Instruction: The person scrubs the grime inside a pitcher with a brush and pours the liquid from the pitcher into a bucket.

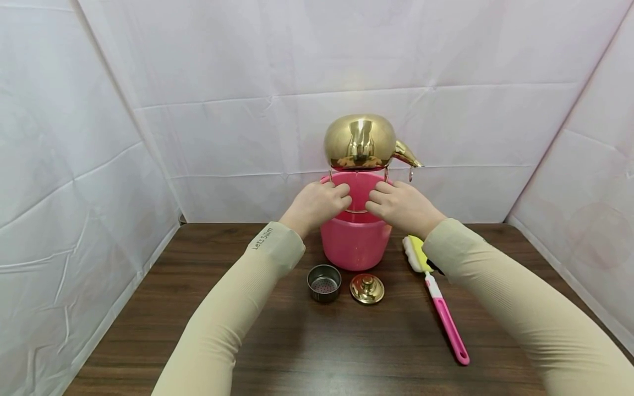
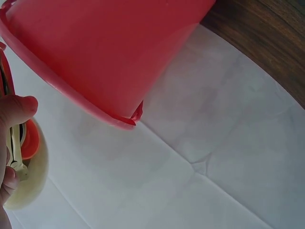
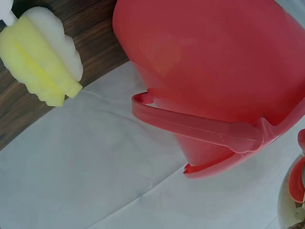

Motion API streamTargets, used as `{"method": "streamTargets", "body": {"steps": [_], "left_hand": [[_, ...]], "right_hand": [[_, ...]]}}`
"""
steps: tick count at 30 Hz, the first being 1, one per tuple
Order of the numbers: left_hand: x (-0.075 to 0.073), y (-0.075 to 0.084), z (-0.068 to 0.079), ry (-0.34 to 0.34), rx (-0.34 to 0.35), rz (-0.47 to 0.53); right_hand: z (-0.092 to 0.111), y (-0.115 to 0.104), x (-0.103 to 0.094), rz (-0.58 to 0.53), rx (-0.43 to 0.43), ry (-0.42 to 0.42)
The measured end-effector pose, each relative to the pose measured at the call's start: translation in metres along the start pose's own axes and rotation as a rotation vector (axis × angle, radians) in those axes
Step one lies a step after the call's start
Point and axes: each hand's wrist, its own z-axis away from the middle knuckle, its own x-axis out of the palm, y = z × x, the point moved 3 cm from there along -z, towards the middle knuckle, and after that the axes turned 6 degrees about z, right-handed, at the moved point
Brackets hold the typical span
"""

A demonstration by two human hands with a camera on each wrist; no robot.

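Observation:
A shiny gold teapot (image 1: 360, 140) hangs turned over above a pink bucket (image 1: 355, 247), its spout (image 1: 408, 154) slanting down to the right. Its thin handle (image 1: 355, 211) loops below the body. My left hand (image 1: 322, 204) grips the handle's left side, and my right hand (image 1: 403, 206) grips the right side, both with curled fingers. In the left wrist view, thumb and fingers pinch the handle beside the teapot's body (image 2: 37, 179). The right wrist view shows the bucket's own pink handle (image 3: 190, 126) hanging at its side, with the teapot (image 3: 288, 200) cut off at the edge.
On the brown wooden table (image 1: 277, 352), a metal strainer cup (image 1: 324, 290) and a gold lid (image 1: 367, 289) lie before the bucket. A sponge brush (image 1: 448, 322) with a pink handle lies to the right. White cloth walls (image 1: 223, 137) stand behind and beside the table.

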Motion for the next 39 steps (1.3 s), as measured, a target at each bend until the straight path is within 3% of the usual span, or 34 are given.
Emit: {"method": "streamTargets", "body": {"steps": [12, 39], "left_hand": [[0.002, 0.002, 0.001, -0.031, -0.004, 0.004], [0.004, 0.006, 0.005, 0.125, 0.009, -0.049]], "right_hand": [[0.0, -0.003, 0.0, 0.012, 0.011, 0.001], [0.001, -0.01, 0.002, 0.077, 0.061, 0.046]]}}
